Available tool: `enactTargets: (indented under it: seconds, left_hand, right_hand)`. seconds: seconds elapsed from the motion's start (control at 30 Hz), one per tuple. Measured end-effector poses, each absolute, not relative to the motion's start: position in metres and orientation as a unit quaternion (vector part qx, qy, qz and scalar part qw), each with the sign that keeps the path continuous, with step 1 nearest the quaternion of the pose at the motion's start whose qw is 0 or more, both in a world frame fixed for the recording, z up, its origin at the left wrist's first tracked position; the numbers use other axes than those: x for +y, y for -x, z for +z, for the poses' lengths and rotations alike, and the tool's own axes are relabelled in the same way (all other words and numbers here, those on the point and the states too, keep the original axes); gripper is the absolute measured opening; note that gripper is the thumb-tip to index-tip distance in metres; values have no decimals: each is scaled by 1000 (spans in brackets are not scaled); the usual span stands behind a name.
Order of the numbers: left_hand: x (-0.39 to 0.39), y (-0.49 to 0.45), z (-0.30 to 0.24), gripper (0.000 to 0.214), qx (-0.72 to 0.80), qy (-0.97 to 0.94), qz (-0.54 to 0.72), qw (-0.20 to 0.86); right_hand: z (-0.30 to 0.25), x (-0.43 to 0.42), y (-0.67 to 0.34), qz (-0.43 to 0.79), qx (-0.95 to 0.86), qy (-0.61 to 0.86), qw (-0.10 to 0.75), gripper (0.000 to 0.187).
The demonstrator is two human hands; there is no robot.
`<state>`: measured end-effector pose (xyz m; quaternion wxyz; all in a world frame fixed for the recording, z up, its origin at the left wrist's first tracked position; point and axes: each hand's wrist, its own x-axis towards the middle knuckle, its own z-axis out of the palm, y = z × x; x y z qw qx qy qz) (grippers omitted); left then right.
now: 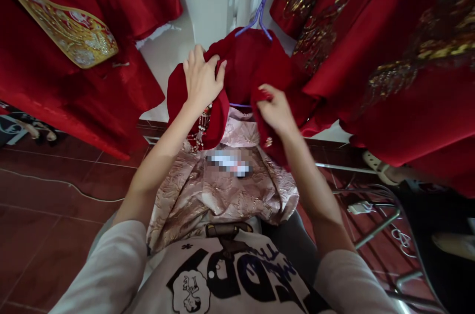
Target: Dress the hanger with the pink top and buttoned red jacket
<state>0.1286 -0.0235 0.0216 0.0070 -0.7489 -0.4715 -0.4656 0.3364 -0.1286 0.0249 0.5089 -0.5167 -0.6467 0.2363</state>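
Observation:
A red garment (243, 71) with beaded trim (202, 123) hangs before me on a purple hanger (259, 17), its front parted. My left hand (202, 79) is closed over the edge of its left side, fingers bent around the cloth. On the opposite side my right hand (276, 111), slightly smeared by motion, grips the other front edge with curled fingers. Below both hands a pink brocade cloth (226, 195) is spread across my lap. A pixelated light-coloured item (232, 163) lies on it; its kind cannot be made out.
Red garments with gold embroidery hang at left (74, 32) and right (401, 57). To the lower right stands a metal-framed chair (397, 215), with a white plug (359, 207) and cords near it. A thin cable (70, 184) crosses the tiled floor (44, 225) at left.

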Motion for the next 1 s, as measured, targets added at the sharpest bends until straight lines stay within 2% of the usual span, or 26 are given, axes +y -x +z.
enactTargets:
  seconds: [0.13, 0.3, 0.43, 0.57, 0.8, 1.0]
  left_hand:
    - [-21, -120, 14, 23, -413, 747, -518, 64]
    - [-53, -128, 4, 28, -365, 755, -531, 127]
    - [-94, -151, 4, 25, -357, 796, -487, 50]
    - [-112, -159, 7, 29, -336, 832, -437, -58]
    - [-96, -153, -11, 35, -380, 748, -529, -128]
    - [-99, -154, -16, 13, -384, 735, -540, -144]
  right_hand:
    - [-11, -123, -306, 203, -664, 468, 547, 19]
    - [-28, -122, -314, 177, -652, 441, 591, 43]
    - [-24, -118, -321, 131, -665, 431, 595, 42]
    - [-26, -113, -327, 152, -680, 417, 584, 39]
    - [-29, -123, -333, 204, -679, 385, 590, 50]
    - [-26, -124, -327, 192, -682, 392, 587, 46]
